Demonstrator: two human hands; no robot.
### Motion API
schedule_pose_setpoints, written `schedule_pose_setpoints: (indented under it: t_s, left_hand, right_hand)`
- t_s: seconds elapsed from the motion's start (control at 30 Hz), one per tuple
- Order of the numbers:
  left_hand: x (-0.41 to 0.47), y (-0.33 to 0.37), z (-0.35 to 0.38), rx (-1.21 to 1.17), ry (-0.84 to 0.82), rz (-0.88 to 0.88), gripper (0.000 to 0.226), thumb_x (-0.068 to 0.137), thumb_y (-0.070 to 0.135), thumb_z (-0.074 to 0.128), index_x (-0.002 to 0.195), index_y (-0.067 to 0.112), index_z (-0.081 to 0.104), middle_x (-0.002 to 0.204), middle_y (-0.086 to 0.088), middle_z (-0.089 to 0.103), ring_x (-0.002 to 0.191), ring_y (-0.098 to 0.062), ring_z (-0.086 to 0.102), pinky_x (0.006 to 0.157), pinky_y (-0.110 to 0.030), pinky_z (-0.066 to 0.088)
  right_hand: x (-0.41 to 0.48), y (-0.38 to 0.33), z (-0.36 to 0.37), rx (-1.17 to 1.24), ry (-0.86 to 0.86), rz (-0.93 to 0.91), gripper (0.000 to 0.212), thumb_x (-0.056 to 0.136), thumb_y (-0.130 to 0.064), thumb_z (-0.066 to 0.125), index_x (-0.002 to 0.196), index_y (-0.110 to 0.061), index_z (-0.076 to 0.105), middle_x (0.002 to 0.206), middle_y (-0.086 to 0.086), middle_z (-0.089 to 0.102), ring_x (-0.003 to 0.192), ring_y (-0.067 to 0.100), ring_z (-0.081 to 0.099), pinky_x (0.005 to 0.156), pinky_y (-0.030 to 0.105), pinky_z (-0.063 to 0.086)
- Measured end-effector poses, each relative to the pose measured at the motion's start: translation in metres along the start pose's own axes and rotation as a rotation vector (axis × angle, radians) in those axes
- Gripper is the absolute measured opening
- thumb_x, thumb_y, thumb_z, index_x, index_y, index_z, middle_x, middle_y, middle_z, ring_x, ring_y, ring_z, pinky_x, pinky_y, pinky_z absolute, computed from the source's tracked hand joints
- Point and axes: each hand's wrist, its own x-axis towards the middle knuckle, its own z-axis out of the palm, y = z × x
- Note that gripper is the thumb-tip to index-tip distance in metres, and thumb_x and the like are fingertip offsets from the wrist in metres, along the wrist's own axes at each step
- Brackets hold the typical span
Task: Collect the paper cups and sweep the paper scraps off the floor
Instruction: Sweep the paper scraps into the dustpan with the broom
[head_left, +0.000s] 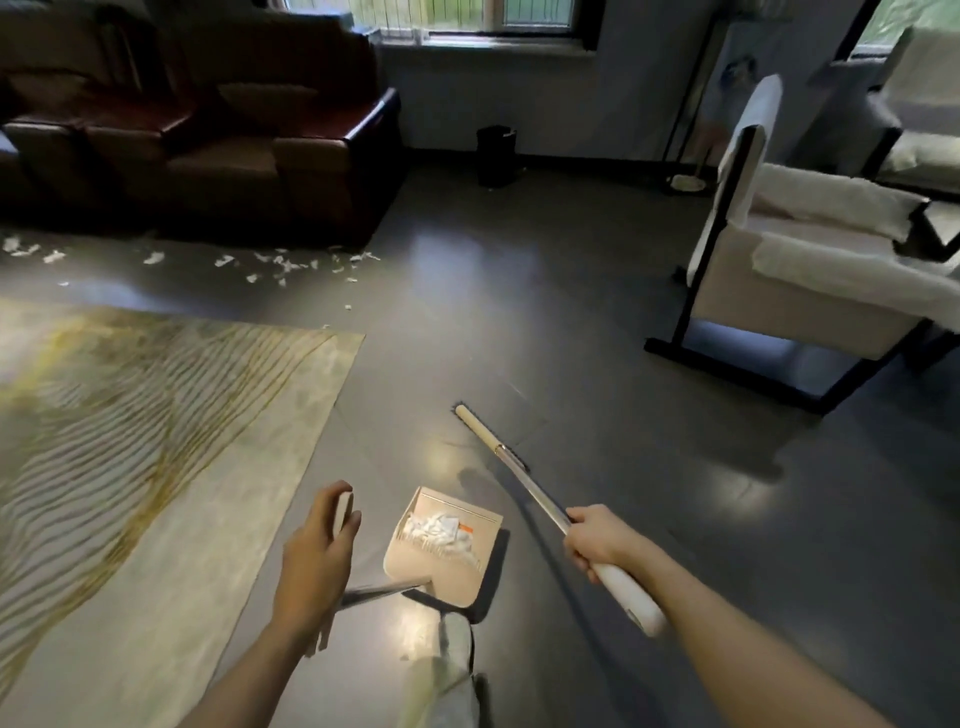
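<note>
My left hand (314, 564) grips the white top of the dustpan's long handle. The beige dustpan (457, 577) hangs just above the grey floor and holds a heap of white paper scraps (441, 532). My right hand (597, 540) grips the broom (524, 480) by its metal shaft near the white grip; its cream head end (470, 418) points away over the floor. More paper scraps (283, 262) lie strewn along the front of the brown sofa (208, 140). No paper cup is in view.
A pale rug with yellow lines (135, 426) covers the floor at left. A black bin (496, 156) stands by the far wall under the window. A white armchair on a black frame (789, 275) stands at right. My trouser leg (447, 675) shows below.
</note>
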Motion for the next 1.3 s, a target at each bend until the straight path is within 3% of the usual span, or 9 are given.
schedule_pose_setpoints:
  t_s: [0.17,0.27,0.47,0.57,0.7,0.87,1.03,1.17,1.3]
  left_hand:
    - [0.139,0.022,0.004,-0.033,-0.008,0.038,0.023,0.094,0.020,0.055,0.116,0.027,0.050,0.081,-0.006,0.061,0.063,-0.016,0.055,0.060,-0.034,0.045]
    - [0.217,0.046,0.003,-0.032,-0.015,0.063,0.022,0.094,0.018,0.054,0.113,0.028,0.049,0.074,-0.007,0.059,0.059,-0.019,0.055,0.057,-0.038,0.046]
    - [0.373,0.089,0.025,-0.033,0.000,0.113,0.026,0.094,0.017,0.055,0.119,0.024,0.050,0.086,-0.008,0.062,0.064,-0.015,0.055,0.057,-0.030,0.039]
    - [0.462,0.107,0.051,-0.056,0.006,0.127,0.026,0.095,0.017,0.054,0.120,0.021,0.050,0.086,-0.006,0.061,0.067,-0.015,0.056,0.063,-0.031,0.042]
    - [0.582,0.144,0.085,-0.027,0.010,0.100,0.023,0.097,0.022,0.050,0.120,0.026,0.045,0.070,-0.006,0.057,0.057,-0.020,0.055,0.050,-0.030,0.045]
    - [0.719,0.190,0.108,0.003,0.059,0.122,0.026,0.096,0.023,0.052,0.120,0.028,0.043,0.075,-0.010,0.057,0.058,-0.025,0.057,0.059,-0.042,0.056]
    - [0.848,0.227,0.133,-0.079,0.094,0.131,0.024,0.096,0.020,0.052,0.118,0.028,0.046,0.075,-0.004,0.056,0.060,-0.024,0.056,0.058,-0.044,0.056]
    - [0.972,0.244,0.165,-0.104,0.059,0.137,0.025,0.096,0.021,0.052,0.119,0.028,0.047,0.078,-0.004,0.058,0.064,-0.023,0.058,0.059,-0.044,0.058]
    - [1.094,0.262,0.190,-0.111,0.020,0.157,0.023,0.096,0.023,0.051,0.110,0.040,0.043,0.076,-0.006,0.058,0.063,-0.025,0.058,0.060,-0.046,0.056]
  right_hand:
    - [0.075,-0.094,-0.029,0.091,0.007,0.007,0.048,0.085,0.003,0.044,0.131,-0.008,0.050,0.060,0.007,0.051,0.045,0.013,0.045,0.040,0.021,0.040]
    - [0.120,-0.153,-0.055,0.124,0.051,-0.016,0.049,0.083,0.005,0.044,0.130,-0.005,0.050,0.058,0.008,0.052,0.043,0.015,0.045,0.040,0.022,0.041]
    - [0.221,-0.258,-0.126,0.144,0.097,-0.032,0.052,0.079,0.008,0.046,0.129,-0.003,0.051,0.055,0.010,0.051,0.040,0.017,0.044,0.039,0.023,0.041]
    - [0.284,-0.305,-0.165,0.139,0.092,-0.046,0.053,0.078,0.007,0.047,0.130,-0.002,0.049,0.060,0.011,0.054,0.042,0.018,0.047,0.045,0.025,0.044]
    - [0.366,-0.374,-0.231,0.111,0.104,-0.073,0.055,0.079,0.004,0.049,0.133,-0.009,0.047,0.072,0.012,0.056,0.051,0.019,0.050,0.047,0.026,0.046]
    - [0.451,-0.471,-0.313,0.081,0.130,-0.097,0.052,0.080,0.003,0.051,0.131,-0.010,0.049,0.082,0.014,0.057,0.058,0.020,0.052,0.045,0.025,0.046]
    - [0.545,-0.562,-0.381,0.077,0.159,-0.107,0.048,0.080,0.005,0.050,0.126,-0.009,0.053,0.074,0.014,0.056,0.052,0.019,0.050,0.041,0.021,0.043]
    - [0.639,-0.635,-0.429,0.126,0.165,-0.093,0.035,0.080,0.006,0.048,0.109,-0.012,0.054,0.067,0.012,0.054,0.046,0.015,0.047,0.041,0.021,0.041]
    - [0.729,-0.710,-0.472,0.212,0.157,-0.071,0.051,0.081,0.008,0.048,0.129,-0.009,0.049,0.060,0.010,0.051,0.044,0.015,0.043,0.041,0.022,0.040]
